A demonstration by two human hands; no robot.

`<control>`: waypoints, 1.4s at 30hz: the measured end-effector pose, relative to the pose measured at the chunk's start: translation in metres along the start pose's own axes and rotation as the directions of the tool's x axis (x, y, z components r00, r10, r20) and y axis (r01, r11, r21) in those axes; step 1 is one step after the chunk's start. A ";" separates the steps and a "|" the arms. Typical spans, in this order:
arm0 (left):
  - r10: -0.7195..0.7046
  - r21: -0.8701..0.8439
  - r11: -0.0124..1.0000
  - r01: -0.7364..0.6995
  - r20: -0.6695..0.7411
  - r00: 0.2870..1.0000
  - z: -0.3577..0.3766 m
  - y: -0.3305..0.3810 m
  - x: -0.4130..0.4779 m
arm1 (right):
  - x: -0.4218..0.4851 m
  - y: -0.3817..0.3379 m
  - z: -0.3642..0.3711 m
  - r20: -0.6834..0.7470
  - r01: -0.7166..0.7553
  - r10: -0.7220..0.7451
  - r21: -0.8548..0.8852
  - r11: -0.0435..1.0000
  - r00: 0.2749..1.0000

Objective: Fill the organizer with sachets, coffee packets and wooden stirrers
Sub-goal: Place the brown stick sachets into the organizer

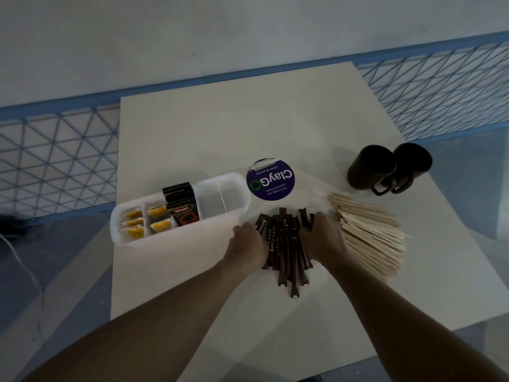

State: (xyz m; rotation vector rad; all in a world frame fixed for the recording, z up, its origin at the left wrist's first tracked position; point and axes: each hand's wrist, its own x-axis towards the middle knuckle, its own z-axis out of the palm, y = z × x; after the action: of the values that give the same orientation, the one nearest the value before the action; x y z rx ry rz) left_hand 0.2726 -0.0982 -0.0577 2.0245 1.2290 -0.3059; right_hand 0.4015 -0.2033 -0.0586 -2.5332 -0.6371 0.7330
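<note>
Brown sticks [286, 252]: loose pile near the worktop's [220, 128] front edge, printed "CITY CAFE".
Left grip [249, 244]: curled onto the pile's left side.
Right grip [322, 238]: curled over its right side, just beside stirrers [371, 232].
Organizer [179, 232]: left edge; sachets [135, 224], packets [181, 205] in, two right bays bare.
Risk: a loose squeeze lets sticks slide out and scatter.
Sticker [271, 180]: "ClayGo", "Clean as you go".

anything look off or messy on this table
Nothing looks spilled or broken. The wooden stirrers lie in a loose fanned heap, and the brown stick packets held between the left hand and right hand are jumbled. The round purple sticker looks scuffed at its far edge.
</note>
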 end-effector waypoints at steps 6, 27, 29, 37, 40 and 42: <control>0.036 -0.075 0.997 -0.034 0.013 0.999 -0.011 -0.003 -0.002 | -0.002 -0.004 -0.008 -0.007 0.053 -0.053 -0.035 0.998 0.999; 0.050 -0.411 0.912 0.004 0.120 0.992 -0.058 0.014 -0.016 | 0.011 -0.068 -0.035 0.153 -0.114 0.065 0.340 0.934 0.986; 0.058 -0.504 0.863 -0.032 0.035 0.998 -0.072 0.016 -0.015 | 0.012 -0.086 -0.030 0.157 -0.099 0.033 0.429 0.898 0.987; -0.033 -0.702 0.699 -0.138 -0.225 0.974 -0.121 0.008 -0.007 | 0.018 -0.159 -0.003 0.202 -0.078 -0.099 0.718 0.692 0.974; -0.075 -0.708 0.687 -0.163 -0.292 0.954 -0.130 0.000 -0.001 | 0.017 -0.178 0.006 0.184 -0.038 -0.144 0.732 0.681 0.972; -0.099 -0.691 0.700 -0.182 -0.346 0.933 -0.131 -0.004 0.003 | 0.018 -0.186 0.012 0.163 -0.016 -0.154 0.734 0.679 0.974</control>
State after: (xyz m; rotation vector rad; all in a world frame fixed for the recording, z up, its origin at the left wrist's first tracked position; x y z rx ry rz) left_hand 0.2493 -0.0037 0.0305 1.4243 1.2467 0.5414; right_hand 0.3510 -0.0408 0.0205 -1.6817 -0.3819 0.9991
